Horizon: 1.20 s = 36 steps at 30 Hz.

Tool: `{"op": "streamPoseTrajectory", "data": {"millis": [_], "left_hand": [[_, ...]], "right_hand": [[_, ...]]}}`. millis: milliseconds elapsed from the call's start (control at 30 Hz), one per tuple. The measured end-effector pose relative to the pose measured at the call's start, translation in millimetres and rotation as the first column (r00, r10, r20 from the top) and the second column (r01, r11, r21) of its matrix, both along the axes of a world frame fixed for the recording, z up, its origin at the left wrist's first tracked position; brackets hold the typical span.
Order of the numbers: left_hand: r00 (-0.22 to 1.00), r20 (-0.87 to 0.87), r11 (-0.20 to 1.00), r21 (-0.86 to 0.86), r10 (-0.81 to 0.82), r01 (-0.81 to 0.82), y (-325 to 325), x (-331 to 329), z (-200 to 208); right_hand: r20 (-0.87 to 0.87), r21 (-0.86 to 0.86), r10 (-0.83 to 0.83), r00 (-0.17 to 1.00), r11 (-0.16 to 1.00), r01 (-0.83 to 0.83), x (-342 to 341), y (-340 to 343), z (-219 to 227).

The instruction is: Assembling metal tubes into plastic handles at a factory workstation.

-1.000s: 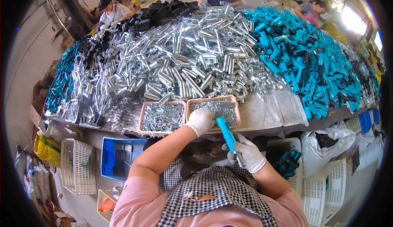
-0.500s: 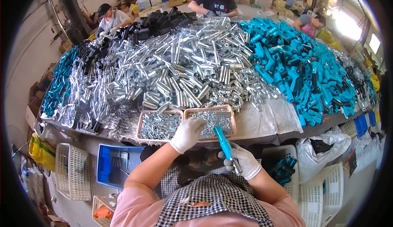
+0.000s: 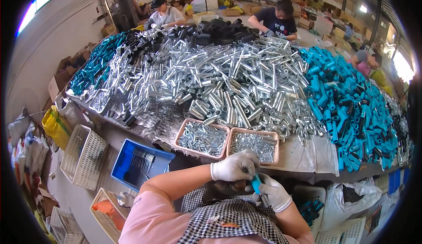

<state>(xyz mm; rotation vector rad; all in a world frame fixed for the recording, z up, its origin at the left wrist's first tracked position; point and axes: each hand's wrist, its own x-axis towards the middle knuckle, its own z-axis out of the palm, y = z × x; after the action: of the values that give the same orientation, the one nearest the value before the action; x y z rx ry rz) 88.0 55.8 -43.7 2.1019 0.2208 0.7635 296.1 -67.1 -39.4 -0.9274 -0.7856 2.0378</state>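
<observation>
In my white-gloved right hand (image 3: 274,194) is a teal tool handle (image 3: 256,183) with a silvery metal end pointing down towards me. My left hand (image 3: 237,165), also gloved in white, is closed in a pinch beside the handle's upper end. Whatever its fingertips hold is too small or hidden to make out. Just beyond my hands, a pink tray (image 3: 277,149) carries tiny metal parts and a few tubes. Touching it on the left, a second pink tray (image 3: 180,133) is filled with small metal pins or screws.
Heaped on the table are silver metal tubes (image 3: 220,74), teal handles (image 3: 351,107) and black sleeves (image 3: 224,30). Below the near edge stand a blue bin (image 3: 121,167), white crates (image 3: 72,165) and a white sack (image 3: 351,209). Several people sit around the far side.
My left hand has come from above the trays to the handle's upper end. The handle is drawn closer to me and lower. The view has swung left.
</observation>
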Motion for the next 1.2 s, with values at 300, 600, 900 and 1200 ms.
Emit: {"op": "streamPoseTrajectory", "data": {"millis": [300,600,900,1200], "left_hand": [[0.985,-0.171,0.998,-0.058,-0.012,0.002,-3,-3,3],[0.819,-0.568,0.951,0.290,0.082,0.105,-20,-10,13],[0.851,-0.524,0.999,-0.029,-0.028,0.015,3,-31,24],[0.633,-0.727,0.947,0.319,0.266,-0.032,114,-2,116]], "right_hand": [[0.259,0.123,0.048,0.965,0.989,-0.082,-2,3,-6],[0.722,0.390,0.068,0.689,0.783,-0.485,10,18,-5],[0.761,0.574,-0.560,0.326,0.348,-0.742,-10,28,21],[0.249,0.382,-0.031,0.968,0.922,-0.069,0,100,-1]]}}
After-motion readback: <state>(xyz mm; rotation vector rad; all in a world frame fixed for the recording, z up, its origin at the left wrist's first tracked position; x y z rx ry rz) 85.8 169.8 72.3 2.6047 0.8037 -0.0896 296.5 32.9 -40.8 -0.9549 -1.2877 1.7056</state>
